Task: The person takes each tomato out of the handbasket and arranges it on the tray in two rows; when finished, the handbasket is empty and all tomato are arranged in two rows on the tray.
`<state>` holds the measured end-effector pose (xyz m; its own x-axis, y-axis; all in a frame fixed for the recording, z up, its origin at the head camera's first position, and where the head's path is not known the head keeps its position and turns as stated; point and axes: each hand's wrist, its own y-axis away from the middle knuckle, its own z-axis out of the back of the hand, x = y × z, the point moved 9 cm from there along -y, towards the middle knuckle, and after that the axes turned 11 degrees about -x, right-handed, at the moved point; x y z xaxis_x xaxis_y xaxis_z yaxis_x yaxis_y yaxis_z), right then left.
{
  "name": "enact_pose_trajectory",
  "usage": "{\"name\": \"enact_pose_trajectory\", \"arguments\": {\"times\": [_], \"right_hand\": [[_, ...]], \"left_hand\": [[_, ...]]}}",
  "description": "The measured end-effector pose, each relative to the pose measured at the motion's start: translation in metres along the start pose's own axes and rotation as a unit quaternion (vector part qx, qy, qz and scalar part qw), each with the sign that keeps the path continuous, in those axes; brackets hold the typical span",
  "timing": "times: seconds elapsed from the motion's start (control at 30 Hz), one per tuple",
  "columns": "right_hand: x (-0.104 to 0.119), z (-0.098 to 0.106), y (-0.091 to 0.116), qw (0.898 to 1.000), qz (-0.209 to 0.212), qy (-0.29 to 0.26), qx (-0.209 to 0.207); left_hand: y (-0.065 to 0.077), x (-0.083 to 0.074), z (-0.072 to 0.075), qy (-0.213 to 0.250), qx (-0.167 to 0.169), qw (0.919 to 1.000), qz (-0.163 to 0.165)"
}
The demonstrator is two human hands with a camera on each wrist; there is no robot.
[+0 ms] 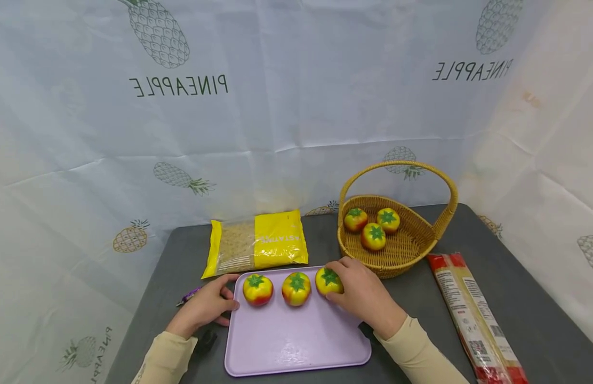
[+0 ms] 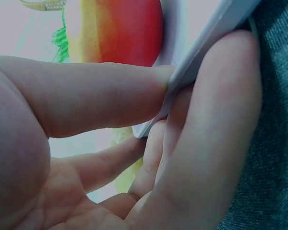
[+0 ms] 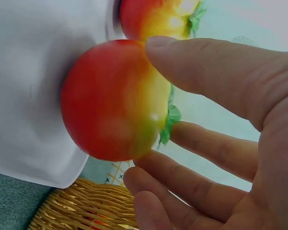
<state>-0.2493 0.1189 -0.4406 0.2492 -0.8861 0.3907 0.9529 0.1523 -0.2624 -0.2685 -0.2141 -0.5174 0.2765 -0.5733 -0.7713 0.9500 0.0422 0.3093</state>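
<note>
A lilac tray point(image 1: 289, 338) lies in front of the person. Along its far side, two yellow-and-red tomatoes with green star-shaped tops, one at the left point(image 1: 258, 290) and one in the middle point(image 1: 296, 289), sit in a row with a third tomato point(image 1: 327, 281) at the far right corner. The right hand point(image 1: 363, 293) holds that third tomato between thumb and fingers; its underside rests close to the tray in the right wrist view point(image 3: 110, 103). At the tray's left edge, the left hand point(image 1: 207, 304) pinches the rim, thumb on top and fingers outside it.
Behind the tray's right corner stands a wicker basket point(image 1: 411, 242) with a tall handle and three more tomatoes point(image 1: 373, 237). A yellow pasta bag point(image 1: 279, 240) lies behind the tray. To the right is a long red-ended noodle packet point(image 1: 476, 320). A pineapple-print cloth point(image 1: 277, 106) hangs behind.
</note>
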Motion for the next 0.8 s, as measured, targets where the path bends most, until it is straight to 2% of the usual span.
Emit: {"name": "enact_pose_trajectory", "arguments": {"times": [0.47, 0.67, 0.8], "right_hand": [[-0.001, 0.020, -0.002, 1.000, -0.002, -0.011, -0.008], [-0.009, 0.032, -0.005, 0.999, -0.007, -0.036, -0.006], [-0.022, 0.047, -0.008, 0.999, -0.006, -0.043, -0.024]], "left_hand": [[0.000, -0.001, 0.000, -0.007, 0.001, 0.9999, 0.008], [-0.002, 0.000, 0.000, -0.009, 0.005, 0.9999, 0.010], [-0.003, 0.001, -0.001, -0.012, 0.005, 0.9998, 0.012]]}}
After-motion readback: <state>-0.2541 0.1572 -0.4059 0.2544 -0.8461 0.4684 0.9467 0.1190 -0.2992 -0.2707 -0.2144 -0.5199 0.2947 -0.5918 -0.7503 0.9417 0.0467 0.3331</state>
